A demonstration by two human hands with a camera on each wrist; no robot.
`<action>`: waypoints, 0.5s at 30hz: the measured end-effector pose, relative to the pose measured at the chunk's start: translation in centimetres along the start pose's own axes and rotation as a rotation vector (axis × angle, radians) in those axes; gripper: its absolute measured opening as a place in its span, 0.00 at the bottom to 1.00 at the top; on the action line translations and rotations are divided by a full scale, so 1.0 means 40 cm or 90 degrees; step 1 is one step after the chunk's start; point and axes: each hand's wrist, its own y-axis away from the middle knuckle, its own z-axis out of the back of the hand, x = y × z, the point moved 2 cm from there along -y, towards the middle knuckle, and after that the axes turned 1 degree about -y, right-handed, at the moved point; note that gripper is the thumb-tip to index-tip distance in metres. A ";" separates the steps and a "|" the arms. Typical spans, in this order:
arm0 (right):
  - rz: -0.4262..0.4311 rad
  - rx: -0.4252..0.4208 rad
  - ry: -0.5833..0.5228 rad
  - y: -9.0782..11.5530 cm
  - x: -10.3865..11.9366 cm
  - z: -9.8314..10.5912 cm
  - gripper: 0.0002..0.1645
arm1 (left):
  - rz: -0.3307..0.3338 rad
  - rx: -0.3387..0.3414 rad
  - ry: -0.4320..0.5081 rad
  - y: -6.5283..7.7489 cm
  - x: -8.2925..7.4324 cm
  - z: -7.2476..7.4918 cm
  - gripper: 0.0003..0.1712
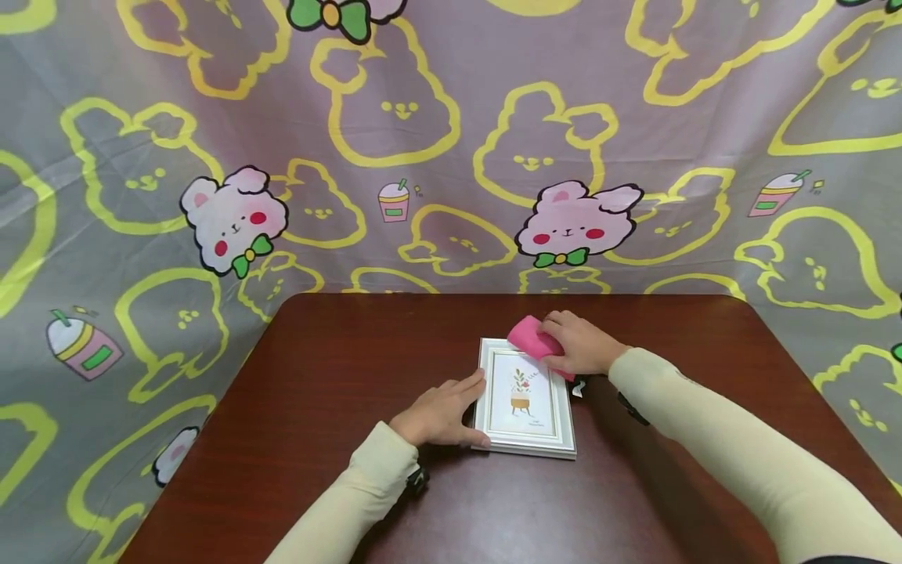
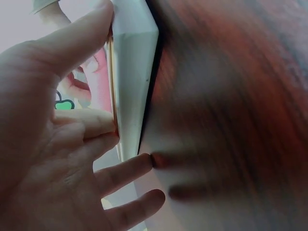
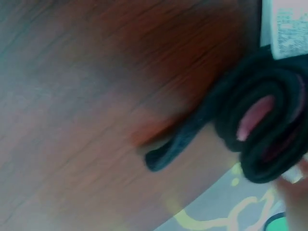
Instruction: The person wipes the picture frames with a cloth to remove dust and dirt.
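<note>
A white picture frame (image 1: 530,448) lies face up on the dark wood-grain worktop (image 1: 366,368). Inside it sits a print (image 1: 521,401) of a leafy plant with a red bloom in a brown, legged planter, with small lettering near the frame's lower right. The left hand (image 1: 442,413) is at the frame's left side, its grip spread: the thumb rests on the near left corner and fingers touch the edge. The right hand (image 1: 579,345) is over the frame's far right corner, its grip clamped on a pink cloth (image 1: 528,337) that covers that corner. In the right wrist view the cloth shows dark-edged folds, with a printed white tag (image 3: 291,33) beside them. Beyond the frame hangs a cartoon-patterned curtain (image 1: 451,188).
</note>
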 end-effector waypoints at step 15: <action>0.079 0.100 -0.005 -0.022 0.081 0.031 0.35 | 0.004 0.016 0.022 -0.002 0.000 -0.005 0.57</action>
